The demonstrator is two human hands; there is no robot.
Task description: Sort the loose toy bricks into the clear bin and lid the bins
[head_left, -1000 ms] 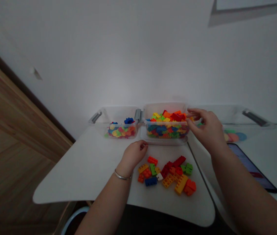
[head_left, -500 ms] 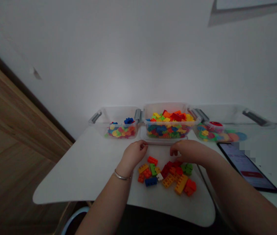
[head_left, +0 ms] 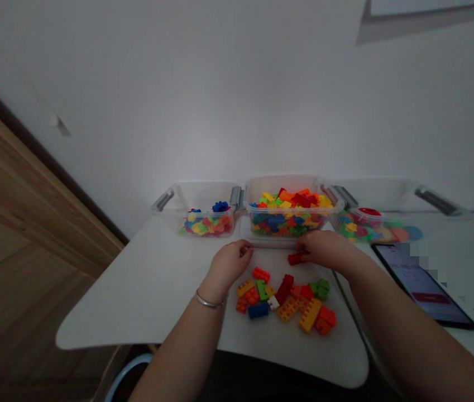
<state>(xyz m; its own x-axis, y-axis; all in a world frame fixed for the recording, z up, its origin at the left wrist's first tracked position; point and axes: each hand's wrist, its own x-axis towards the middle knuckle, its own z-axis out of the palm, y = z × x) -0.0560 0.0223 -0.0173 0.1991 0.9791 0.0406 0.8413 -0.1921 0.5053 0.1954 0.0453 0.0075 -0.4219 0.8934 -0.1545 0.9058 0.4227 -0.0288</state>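
My right hand (head_left: 322,250) grips a red toy brick (head_left: 296,259) just in front of the middle box. My left hand (head_left: 232,261), a bracelet on its wrist, rests with curled fingers beside the front edge of a pale board (head_left: 276,244) under that box; what its fingertips hold, if anything, is hidden. Nearer me lie loose building bricks: an orange-red one (head_left: 261,274), a blue one (head_left: 258,311), a dark red one (head_left: 285,288), a yellow-orange one (head_left: 310,315) and a green one (head_left: 319,288), among several others.
Along the wall stand a clear middle box (head_left: 295,211) heaped with bricks, a left box (head_left: 205,215) with coloured pieces, and a right box (head_left: 387,195) holding discs and a small tub. A tablet (head_left: 425,287) lies at right. The white table's (head_left: 136,301) front edge curves.
My right hand has moved away from me, from the brick pile toward the middle box, and now has a red brick in its fingers. My left hand stays put.
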